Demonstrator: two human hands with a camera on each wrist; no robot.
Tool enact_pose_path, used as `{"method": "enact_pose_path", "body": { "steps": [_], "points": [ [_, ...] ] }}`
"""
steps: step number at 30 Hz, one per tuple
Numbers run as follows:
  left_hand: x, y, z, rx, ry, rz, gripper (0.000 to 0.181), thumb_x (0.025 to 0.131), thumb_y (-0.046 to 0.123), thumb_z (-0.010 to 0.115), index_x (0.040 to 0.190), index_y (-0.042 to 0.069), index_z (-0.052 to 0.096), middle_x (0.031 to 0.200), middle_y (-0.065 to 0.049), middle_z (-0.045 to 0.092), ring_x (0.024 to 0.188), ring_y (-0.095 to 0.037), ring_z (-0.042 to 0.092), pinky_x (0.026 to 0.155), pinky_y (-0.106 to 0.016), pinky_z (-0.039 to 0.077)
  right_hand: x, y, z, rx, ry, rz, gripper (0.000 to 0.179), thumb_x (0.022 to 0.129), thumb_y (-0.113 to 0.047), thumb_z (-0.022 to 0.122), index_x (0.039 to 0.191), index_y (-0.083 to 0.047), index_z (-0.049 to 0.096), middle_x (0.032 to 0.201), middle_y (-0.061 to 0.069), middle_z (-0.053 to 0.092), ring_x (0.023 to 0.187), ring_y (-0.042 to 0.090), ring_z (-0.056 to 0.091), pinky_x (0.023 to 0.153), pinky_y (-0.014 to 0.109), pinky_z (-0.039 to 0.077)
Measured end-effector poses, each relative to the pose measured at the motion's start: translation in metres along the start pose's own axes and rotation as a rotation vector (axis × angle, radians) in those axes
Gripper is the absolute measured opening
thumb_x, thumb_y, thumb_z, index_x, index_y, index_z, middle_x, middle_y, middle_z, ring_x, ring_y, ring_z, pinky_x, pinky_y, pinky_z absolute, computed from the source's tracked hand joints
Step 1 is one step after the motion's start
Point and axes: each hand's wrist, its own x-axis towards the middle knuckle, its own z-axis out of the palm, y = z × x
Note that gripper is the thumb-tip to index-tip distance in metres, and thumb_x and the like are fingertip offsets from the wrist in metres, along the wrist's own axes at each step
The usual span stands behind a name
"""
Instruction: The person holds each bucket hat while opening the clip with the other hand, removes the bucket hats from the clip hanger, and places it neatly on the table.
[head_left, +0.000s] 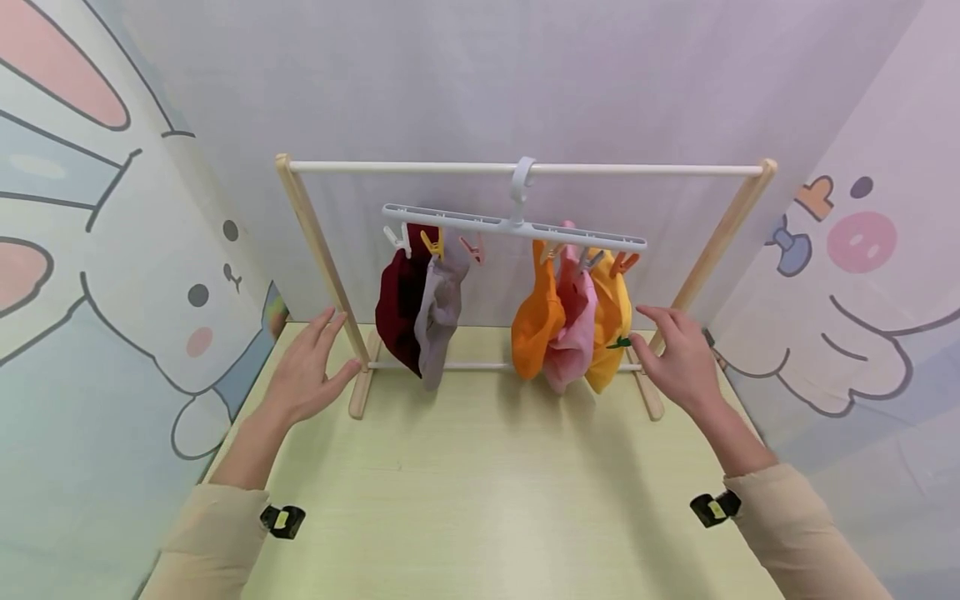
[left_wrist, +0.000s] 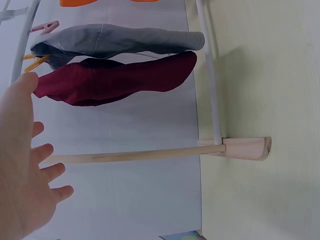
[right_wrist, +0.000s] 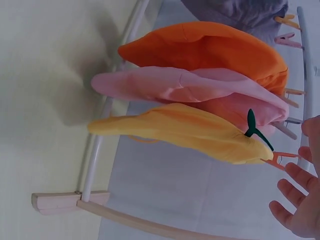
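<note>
A pale blue clip hanger (head_left: 480, 221) hangs by its hook from the rack's white top bar, tilted down to the right. From its left clips hang a dark red cap (head_left: 397, 292) and a grey cap (head_left: 442, 304); a pink clip (head_left: 472, 247) beside them holds nothing. On the right side hang an orange cap (head_left: 536, 325), a pink cap (head_left: 573, 333) and a yellow cap (right_wrist: 175, 127) with a green sprout (right_wrist: 252, 129). My left hand (head_left: 311, 371), fingers spread, is by the left post. Near the yellow cap, my right hand (head_left: 678, 358) has its fingers extended, holding nothing.
The wooden rack (head_left: 712, 250) stands at the back of a pale table (head_left: 480, 483), its feet on the tabletop. A white lower bar (head_left: 480, 367) runs between the posts. Cartoon-printed curtains (head_left: 187, 275) close in both sides, with a plain one behind.
</note>
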Motion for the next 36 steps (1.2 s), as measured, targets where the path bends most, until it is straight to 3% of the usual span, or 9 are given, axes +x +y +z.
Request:
{"method": "enact_pose_path", "body": {
  "steps": [5,12,20,28,36],
  "points": [
    [0.001,0.001,0.006,-0.035,0.002,-0.032,0.070,0.088,0.036,0.056,0.144,0.008,0.026,0.150,-0.017,0.023,0.132,-0.041,0.027,0.101,-0.058,0.025,0.004,-0.007,0.004,0.015,-0.006,-0.020,0.043,0.079,-0.014,0.069,0.118,-0.003,0.058,0.109,0.020,0.056,0.098,0.036,0.050,0.081,0.051,0.041],
    [0.002,0.000,0.013,-0.082,0.025,-0.049,0.068,0.089,0.037,0.054,0.144,0.008,0.026,0.148,-0.017,0.024,0.131,-0.041,0.027,0.100,-0.058,0.025,0.010,-0.012,0.009,0.033,0.055,-0.078,0.043,0.076,-0.013,0.071,0.116,-0.003,0.059,0.106,0.021,0.058,0.094,0.037,0.052,0.078,0.050,0.042],
    [0.007,0.004,0.021,-0.155,0.084,-0.091,0.067,0.087,0.032,0.057,0.142,0.006,0.030,0.145,-0.017,0.029,0.131,-0.039,0.028,0.100,-0.058,0.027,0.017,-0.023,0.014,0.045,0.026,-0.050,0.041,0.077,-0.013,0.070,0.116,-0.003,0.059,0.108,0.020,0.057,0.098,0.035,0.051,0.082,0.050,0.042],
    [0.016,0.008,0.037,-0.220,0.180,-0.120,0.066,0.084,0.030,0.061,0.139,0.006,0.035,0.140,-0.017,0.036,0.128,-0.037,0.034,0.099,-0.055,0.030,0.024,-0.034,0.018,0.066,0.036,-0.036,0.041,0.079,-0.017,0.070,0.116,-0.004,0.059,0.105,0.019,0.057,0.095,0.033,0.051,0.078,0.047,0.043],
    [0.022,0.009,0.048,-0.243,0.203,-0.137,0.064,0.084,0.029,0.061,0.138,0.006,0.037,0.136,-0.017,0.040,0.126,-0.035,0.038,0.098,-0.053,0.033,0.030,-0.046,0.023,0.106,0.046,-0.044,0.040,0.079,-0.015,0.069,0.116,-0.004,0.059,0.103,0.018,0.058,0.093,0.032,0.052,0.076,0.047,0.044]
  ]
}}
